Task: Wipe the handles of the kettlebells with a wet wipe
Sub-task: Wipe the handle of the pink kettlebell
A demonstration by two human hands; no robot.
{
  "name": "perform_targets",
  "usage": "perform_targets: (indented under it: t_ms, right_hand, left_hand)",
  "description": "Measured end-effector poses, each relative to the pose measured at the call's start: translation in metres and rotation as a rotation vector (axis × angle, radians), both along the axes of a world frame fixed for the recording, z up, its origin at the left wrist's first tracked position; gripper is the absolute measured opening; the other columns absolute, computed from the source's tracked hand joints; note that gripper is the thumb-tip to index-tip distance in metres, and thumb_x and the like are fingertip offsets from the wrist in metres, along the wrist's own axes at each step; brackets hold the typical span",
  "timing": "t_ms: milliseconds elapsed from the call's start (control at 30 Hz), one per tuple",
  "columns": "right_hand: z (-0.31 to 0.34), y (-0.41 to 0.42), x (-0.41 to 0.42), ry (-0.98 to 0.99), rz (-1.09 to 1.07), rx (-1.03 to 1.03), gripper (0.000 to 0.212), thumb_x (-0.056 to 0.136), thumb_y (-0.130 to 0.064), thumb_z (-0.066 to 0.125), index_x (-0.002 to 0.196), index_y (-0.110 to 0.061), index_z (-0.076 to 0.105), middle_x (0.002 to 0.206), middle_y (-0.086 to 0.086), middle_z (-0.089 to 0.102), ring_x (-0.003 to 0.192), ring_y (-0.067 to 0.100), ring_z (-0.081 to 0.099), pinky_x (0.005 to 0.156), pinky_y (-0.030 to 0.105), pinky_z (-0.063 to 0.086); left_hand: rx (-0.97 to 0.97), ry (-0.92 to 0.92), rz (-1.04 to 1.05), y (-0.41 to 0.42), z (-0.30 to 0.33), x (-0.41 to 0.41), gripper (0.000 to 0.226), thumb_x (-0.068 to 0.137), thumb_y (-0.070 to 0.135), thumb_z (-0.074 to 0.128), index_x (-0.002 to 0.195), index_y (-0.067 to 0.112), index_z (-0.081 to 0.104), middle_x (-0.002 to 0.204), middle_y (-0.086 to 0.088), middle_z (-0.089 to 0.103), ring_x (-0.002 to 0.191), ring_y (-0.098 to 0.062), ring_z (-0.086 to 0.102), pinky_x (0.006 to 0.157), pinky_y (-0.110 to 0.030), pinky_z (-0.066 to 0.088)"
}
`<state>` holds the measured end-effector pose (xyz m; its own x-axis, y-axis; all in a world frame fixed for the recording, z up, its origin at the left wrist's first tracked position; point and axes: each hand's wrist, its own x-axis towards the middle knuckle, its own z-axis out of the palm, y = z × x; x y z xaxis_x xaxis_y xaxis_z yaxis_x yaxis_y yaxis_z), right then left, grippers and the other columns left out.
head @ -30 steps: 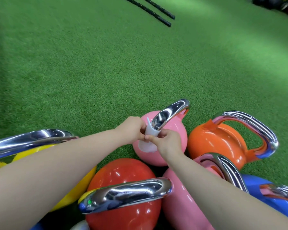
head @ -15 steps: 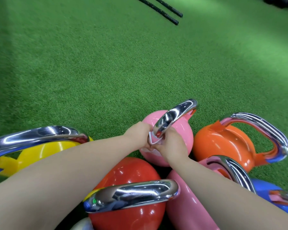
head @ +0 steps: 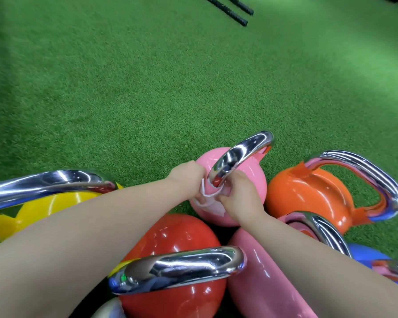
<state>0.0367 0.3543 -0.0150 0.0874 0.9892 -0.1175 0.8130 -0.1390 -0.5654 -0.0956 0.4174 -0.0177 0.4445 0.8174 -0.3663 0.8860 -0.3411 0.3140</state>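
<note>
Moved: both hands have slid lower down the handle since a second ago, and the wipe is now bunched under it.
Left hand (head: pixel 189 180): its grip pinches the thin white wet wipe (head: pixel 208 199) at the lower end of the shiny chrome handle (head: pixel 239 157).
Right hand (head: pixel 241 196): its grip pinches the same wipe from the other side.
Kettlebell: the round pink kettlebell (head: pixel 251 180) sits in the middle of the frame on the green grass-like floor (head: pixel 124 88).
Neighbours: orange kettlebell (head: pixel 308 198) to the right, red kettlebell (head: pixel 177 237) below, yellow kettlebell (head: pixel 44 207) at the left.
Far off: two black ropes (head: pixel 232 8) in the upper right of the frame.
</note>
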Motion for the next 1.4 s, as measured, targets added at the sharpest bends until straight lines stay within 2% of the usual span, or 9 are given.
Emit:
perform_targets:
  t_ms: [133, 367, 533, 667, 833, 933, 1133, 1267, 1400]
  right_hand:
    - [0.009, -0.004, -0.005, -0.163, -0.024, -0.03, 0.032, 0.084, -0.04, 0.06, 0.107, -0.02, 0.053, 0.107, 0.001, 0.05, 0.096, 0.025, 0.056, 0.075, 0.034, 0.042]
    - [0.005, 0.004, -0.004, -0.24, 0.044, -0.048, 0.033, 0.081, -0.025, 0.062, 0.111, -0.016, 0.053, 0.112, 0.006, 0.05, 0.097, 0.032, 0.058, 0.073, 0.036, 0.045]
    - [0.011, 0.012, 0.007, -0.106, 0.049, -0.063, 0.01, 0.08, -0.018, 0.063, 0.084, -0.019, 0.054, 0.081, -0.002, 0.06, 0.08, 0.026, 0.054, 0.056, 0.02, 0.034]
    - [0.011, 0.017, 0.009, -0.011, -0.045, -0.056, 0.036, 0.078, -0.008, 0.065, 0.062, -0.027, 0.038, 0.059, -0.012, 0.043, 0.056, 0.011, 0.041, 0.052, 0.007, 0.036]
    - [0.002, 0.012, 0.001, 0.15, -0.323, 0.09, 0.019, 0.079, -0.009, 0.059, 0.078, -0.021, 0.045, 0.065, -0.009, 0.047, 0.061, 0.015, 0.051, 0.06, 0.027, 0.037]
    - [0.005, 0.008, 0.0, 0.069, -0.333, 0.118, 0.015, 0.081, -0.013, 0.06, 0.075, -0.015, 0.046, 0.065, -0.004, 0.048, 0.062, 0.017, 0.044, 0.058, 0.027, 0.023]
    - [0.007, -0.008, -0.016, 0.085, -0.284, 0.013, 0.014, 0.082, -0.012, 0.056, 0.09, -0.016, 0.067, 0.089, 0.007, 0.07, 0.086, 0.028, 0.062, 0.07, 0.031, 0.044]
    - [0.007, -0.008, -0.017, 0.202, -0.301, -0.084, 0.018, 0.077, -0.012, 0.069, 0.094, -0.019, 0.064, 0.076, -0.008, 0.062, 0.073, 0.014, 0.058, 0.059, 0.023, 0.04]
    - [0.005, -0.005, -0.017, 0.236, -0.306, -0.11, 0.026, 0.073, -0.012, 0.073, 0.088, -0.024, 0.056, 0.067, -0.013, 0.052, 0.06, 0.007, 0.052, 0.05, 0.018, 0.033]
  left_hand:
    - [0.044, -0.168, 0.153, 0.017, 0.011, -0.007, 0.016, 0.08, 0.014, 0.068, 0.072, 0.005, 0.056, 0.073, -0.008, 0.06, 0.068, -0.022, 0.062, 0.062, -0.03, 0.05]
    - [-0.149, -0.46, 0.284, 0.01, 0.012, -0.004, 0.019, 0.089, 0.01, 0.058, 0.071, 0.008, 0.065, 0.069, -0.004, 0.063, 0.054, -0.013, 0.062, 0.054, -0.02, 0.054]
    - [-0.153, -0.545, 0.392, -0.015, -0.004, -0.01, 0.017, 0.085, 0.002, 0.057, 0.091, 0.005, 0.073, 0.087, -0.007, 0.071, 0.083, -0.02, 0.065, 0.079, -0.026, 0.051]
    - [-0.186, -0.523, 0.492, -0.031, -0.013, -0.005, 0.01, 0.074, 0.002, 0.067, 0.083, 0.005, 0.072, 0.084, -0.011, 0.071, 0.077, -0.021, 0.06, 0.069, -0.027, 0.045]
    - [-0.262, -0.572, 0.604, -0.037, -0.009, 0.004, 0.023, 0.07, 0.02, 0.078, 0.077, 0.001, 0.067, 0.07, -0.009, 0.056, 0.068, -0.017, 0.047, 0.061, -0.027, 0.036]
    - [-0.27, -0.56, 0.609, -0.035, -0.009, 0.003, 0.025, 0.07, 0.018, 0.078, 0.06, 0.009, 0.057, 0.059, -0.003, 0.048, 0.058, -0.014, 0.041, 0.052, -0.028, 0.031]
    - [-0.24, -0.596, 0.447, -0.023, 0.004, -0.006, 0.02, 0.063, 0.014, 0.083, 0.069, 0.005, 0.066, 0.064, -0.008, 0.057, 0.06, -0.016, 0.041, 0.054, -0.027, 0.03]
    - [-0.255, -0.614, 0.304, -0.013, 0.017, -0.011, 0.025, 0.062, 0.009, 0.082, 0.086, 0.009, 0.074, 0.084, -0.007, 0.071, 0.071, -0.012, 0.056, 0.072, -0.025, 0.047]
    - [-0.236, -0.621, 0.205, -0.007, 0.027, -0.011, 0.025, 0.063, 0.011, 0.083, 0.087, 0.012, 0.075, 0.08, -0.004, 0.07, 0.064, -0.006, 0.052, 0.057, -0.012, 0.039]
